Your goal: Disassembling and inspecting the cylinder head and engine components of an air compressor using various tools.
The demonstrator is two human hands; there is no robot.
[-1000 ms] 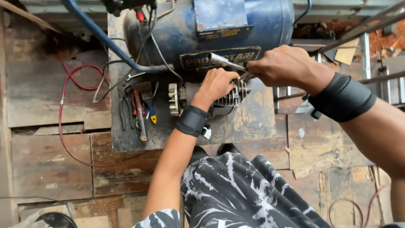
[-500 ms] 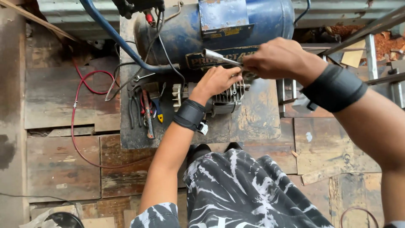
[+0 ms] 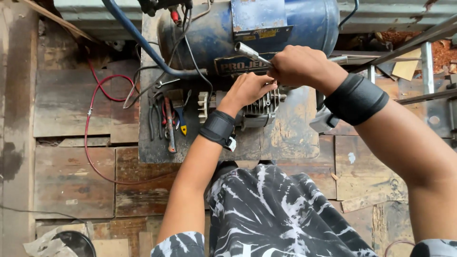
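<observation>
My left hand rests on top of a small finned metal engine part lying on a worn workbench board, fingers curled over it. My right hand is closed around a silver metal tool whose round end sticks up to the left, just above the left hand. Both wrists wear black bands. Behind the hands lies a blue compressor tank.
Pliers and a blue-handled tool lie on the board left of the engine part. A blue hose and a red cable run across the wooden plank floor. Metal bars stand at the right. My patterned shorts fill the lower middle.
The camera view has shifted slightly. Both hands stay at the engine part, the right hand still gripping the metal tool, its position nearly the same.
</observation>
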